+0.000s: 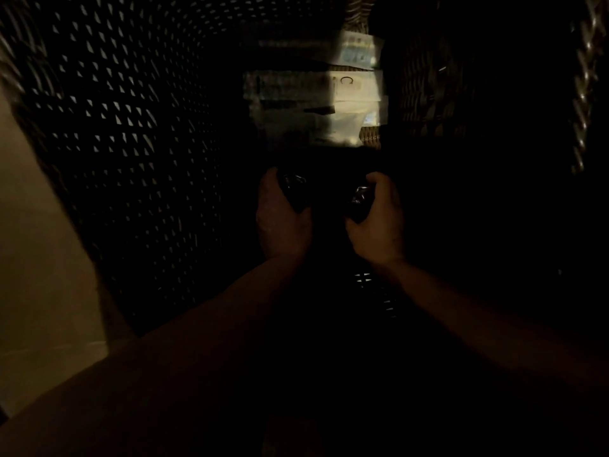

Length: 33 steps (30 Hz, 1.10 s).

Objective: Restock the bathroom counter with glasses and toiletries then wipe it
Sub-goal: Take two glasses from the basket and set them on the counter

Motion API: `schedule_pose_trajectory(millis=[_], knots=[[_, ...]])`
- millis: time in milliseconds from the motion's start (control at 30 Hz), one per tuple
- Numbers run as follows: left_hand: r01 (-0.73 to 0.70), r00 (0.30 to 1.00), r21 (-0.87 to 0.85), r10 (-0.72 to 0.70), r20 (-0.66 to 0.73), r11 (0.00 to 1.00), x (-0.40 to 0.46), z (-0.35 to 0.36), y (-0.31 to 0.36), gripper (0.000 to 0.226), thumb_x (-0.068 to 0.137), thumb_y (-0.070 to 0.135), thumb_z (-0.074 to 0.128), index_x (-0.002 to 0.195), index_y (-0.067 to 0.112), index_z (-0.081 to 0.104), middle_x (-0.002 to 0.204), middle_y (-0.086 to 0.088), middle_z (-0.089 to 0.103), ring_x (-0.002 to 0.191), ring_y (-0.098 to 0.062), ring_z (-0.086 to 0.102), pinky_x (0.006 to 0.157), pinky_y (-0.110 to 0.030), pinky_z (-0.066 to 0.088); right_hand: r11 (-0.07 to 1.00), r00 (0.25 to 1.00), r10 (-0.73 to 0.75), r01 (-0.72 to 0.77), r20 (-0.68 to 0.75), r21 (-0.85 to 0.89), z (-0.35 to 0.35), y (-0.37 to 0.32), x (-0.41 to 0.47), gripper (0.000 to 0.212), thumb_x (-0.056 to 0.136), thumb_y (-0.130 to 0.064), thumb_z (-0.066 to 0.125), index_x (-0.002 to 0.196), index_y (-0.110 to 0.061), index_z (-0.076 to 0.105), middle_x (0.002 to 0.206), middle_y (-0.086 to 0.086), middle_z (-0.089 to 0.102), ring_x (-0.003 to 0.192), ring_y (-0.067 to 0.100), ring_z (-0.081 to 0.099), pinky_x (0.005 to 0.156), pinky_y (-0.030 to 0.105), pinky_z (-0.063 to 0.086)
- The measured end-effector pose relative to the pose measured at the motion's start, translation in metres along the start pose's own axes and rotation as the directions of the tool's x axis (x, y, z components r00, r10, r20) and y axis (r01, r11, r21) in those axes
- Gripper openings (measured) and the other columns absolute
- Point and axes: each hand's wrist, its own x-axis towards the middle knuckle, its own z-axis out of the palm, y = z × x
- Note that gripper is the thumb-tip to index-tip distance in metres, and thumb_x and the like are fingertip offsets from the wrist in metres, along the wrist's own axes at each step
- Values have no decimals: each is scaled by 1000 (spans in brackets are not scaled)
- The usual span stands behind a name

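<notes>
Very dim light; much of the scene cannot be read. Nearest to us, our two forearms reach forward and down into a dark woven basket (131, 133) whose wall rises on the left, light showing through its weave.

Left hand (280, 219): fingers curled tight around a small dark glossy item (295, 191), which sits at the top of the fist, between thumb and forefinger. Right hand (375, 216): likewise closed, holding a second dark glossy item (357, 201) that pokes out on the hand's left side. The two hands are near each other but apart. We cannot tell what the items are; they may be wrapped toiletries, or two ends of one dark thing, since the gap between the hands is black.

Judgement: both fists are held low inside the basket because we are drawing stock from it, one piece per hand, to carry to the counter.

Farther in, beyond the hands, pale packets (349, 94) lie stacked against the far wall, catching the only bright light. They are untouched and well apart from both hands. The counter is not in view.
</notes>
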Motion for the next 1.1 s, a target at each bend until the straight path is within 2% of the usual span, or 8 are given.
schedule_pose_trajectory(millis=[133, 300, 533, 633, 700, 767, 900, 1100], knots=[[-71, 997, 83, 68, 42, 994, 0, -2, -8, 78, 82, 18, 80, 150, 6, 43, 148, -17, 54, 135, -32, 52, 112, -37, 40, 1000, 1000, -9, 9, -5, -20, -1, 4, -1, 70, 72, -4, 81, 133, -13, 50, 133, 11, 57, 123, 29, 55, 106, 38, 46], [-77, 997, 126, 74, 29, 989, 5, -13, -6, 57, 77, 28, 83, 128, 19, 59, 117, -9, 72, 108, -30, 67, 80, -25, 41, 999, 999, 46, -47, 26, 27, -8, -4, 1, 68, 73, -12, 85, 131, -17, 50, 125, 9, 63, 112, 27, 61, 98, 40, 52], [-66, 996, 51, 63, 60, 997, -3, -31, 30, 47, 70, 32, 85, 110, 25, 61, 109, -5, 74, 99, -28, 69, 78, -31, 52, 995, 998, 64, -63, -7, 82, -31, -26, -18, 68, 72, -17, 87, 130, -17, 50, 121, 8, 65, 108, 23, 62, 90, 27, 49], [-120, 990, -47, 123, 68, 992, -4, -42, 49, 51, 69, 22, 89, 110, 14, 59, 116, -12, 69, 105, -29, 67, 89, -41, 56, 989, 998, 50, -44, -36, 141, -44, -44, -18, 63, 71, -10, 87, 123, -16, 53, 105, -1, 65, 95, 14, 61, 74, -1, 42], [-130, 988, -99, 137, 73, 987, -8, -51, 56, 55, 69, 19, 90, 107, 15, 51, 116, -13, 67, 105, -26, 67, 90, -42, 57, 985, 998, 31, -20, -57, 170, -50, -53, -20, 59, 69, -6, 87, 118, -17, 56, 92, -11, 62, 80, 3, 60, 63, -6, 39], [-120, 989, -151, 131, 69, 981, -11, -61, 59, 60, 69, 18, 91, 106, 18, 44, 110, -5, 68, 99, -16, 70, 87, -35, 59, 988, 997, 9, 3, -81, 157, -58, -61, -25, 59, 67, -9, 88, 116, -20, 57, 85, -18, 60, 73, -8, 55, 61, -5, 39], [-81, 995, -229, 92, 39, 970, -22, -85, 68, 60, 68, 17, 91, 100, 20, 40, 90, 16, 62, 71, 22, 62, 58, 0, 45, 995, 996, 18, -9, -88, 99, -81, -73, -38, 64, 64, -21, 90, 115, -32, 54, 88, -15, 62, 78, 6, 62, 69, 13, 46], [-98, 994, -316, 106, 7, 944, -47, -120, 92, 58, 65, 20, 91, 98, 25, 43, 90, 9, 69, 76, 17, 66, 57, 0, 45, 991, 990, 90, -77, -112, 109, -117, -96, -73, 61, 56, -41, 84, 106, -44, 49, 77, -24, 63, 65, -18, 57, 49, -2, 38]])
